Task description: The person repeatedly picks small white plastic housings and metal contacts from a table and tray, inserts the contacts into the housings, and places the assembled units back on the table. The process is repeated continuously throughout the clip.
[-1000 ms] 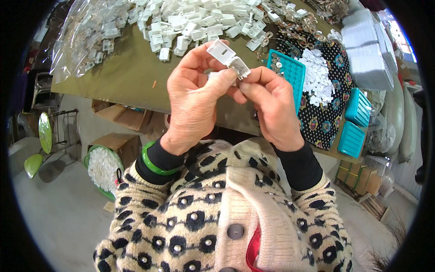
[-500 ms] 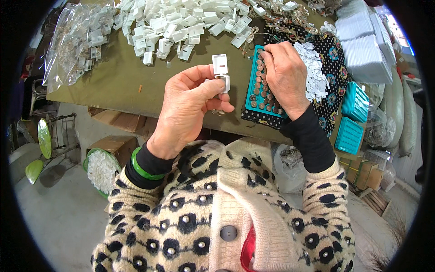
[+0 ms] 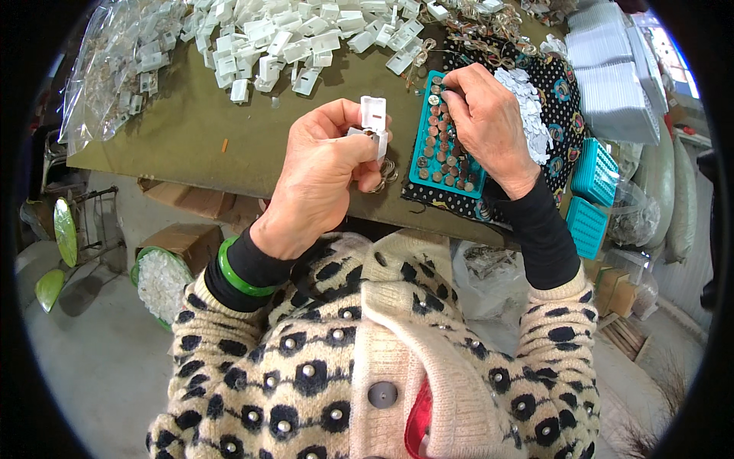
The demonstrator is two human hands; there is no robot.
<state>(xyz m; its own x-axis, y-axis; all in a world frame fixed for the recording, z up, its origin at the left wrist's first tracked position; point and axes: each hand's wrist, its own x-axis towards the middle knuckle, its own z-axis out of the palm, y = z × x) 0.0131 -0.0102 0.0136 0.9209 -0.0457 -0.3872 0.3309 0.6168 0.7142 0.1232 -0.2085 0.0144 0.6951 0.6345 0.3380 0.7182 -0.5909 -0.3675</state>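
Observation:
My left hand (image 3: 317,172) is closed round a small white plastic case (image 3: 373,115) whose lid stands up, thumb pressed against its lower half. Thin coiled wire (image 3: 388,174) hangs below those fingers. To the right lies a teal tray (image 3: 419,182) holding rows of small round metal discs (image 3: 442,157), coppery and silvery. Over its far right part, my right hand (image 3: 493,126) has thumb and forefinger drawn together at the discs; whatever lies between the fingertips is hidden.
Many white plastic cases (image 3: 283,42) are heaped at the back, beside a clear bag (image 3: 115,84) of similar parts. White flat pieces (image 3: 524,111) lie on a black dotted cloth (image 3: 566,111). Stacked white trays (image 3: 623,99) and teal trays (image 3: 587,228) stand at right.
My right hand has shifted slightly on the tray, its fingertips still at the far end. The left hand has turned a little with the white case in it. The whole view has shifted slightly.

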